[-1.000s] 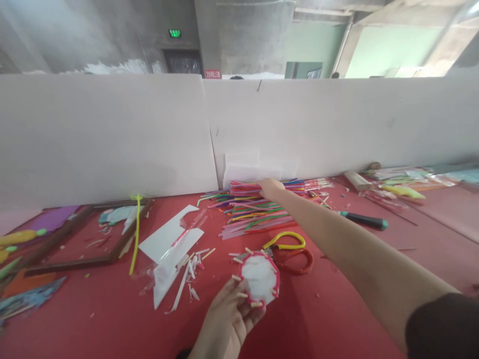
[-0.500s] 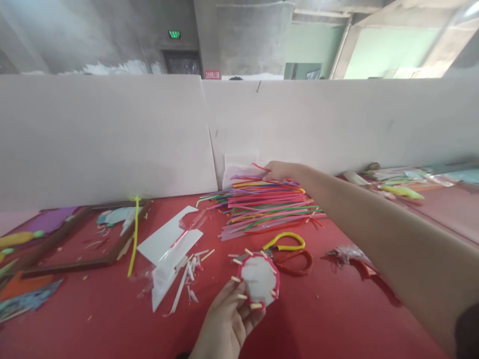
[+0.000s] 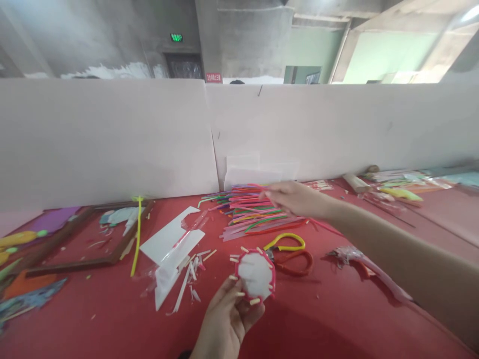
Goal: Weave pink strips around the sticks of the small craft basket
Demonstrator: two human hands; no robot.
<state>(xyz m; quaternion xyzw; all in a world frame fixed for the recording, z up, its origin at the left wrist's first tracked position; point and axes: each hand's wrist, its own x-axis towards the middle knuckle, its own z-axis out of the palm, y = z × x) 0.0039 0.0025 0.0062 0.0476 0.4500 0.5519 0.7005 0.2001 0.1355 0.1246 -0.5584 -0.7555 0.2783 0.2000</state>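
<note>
My left hand (image 3: 228, 316) is closed on the edge of a small round white piece (image 3: 255, 275). Short pale sticks stand around its rim, with a pinkish-red pipe cleaner (image 3: 274, 279) wound between them. Over the pile of coloured pipe cleaners (image 3: 250, 219), my right hand (image 3: 288, 195) pinches what looks like a red pipe cleaner (image 3: 255, 187); the fingers hide part of it. Just right of the round piece lie scissors with one yellow and one red handle (image 3: 288, 242), their blades partly hidden behind it.
White card offcuts (image 3: 170, 239) and cut paper strips (image 3: 185, 279) lie on the red table left of centre. A brown frame (image 3: 75, 265) and a yellow pipe cleaner (image 3: 136, 239) are further left. A white partition (image 3: 112, 139) stands behind. Plastic-wrapped pieces (image 3: 352, 255) lie under my right arm.
My right hand has moved from the back of the pipe cleaner pile slightly toward me, the red pipe cleaner at its fingertips. The round piece has shifted slightly left in my left hand.
</note>
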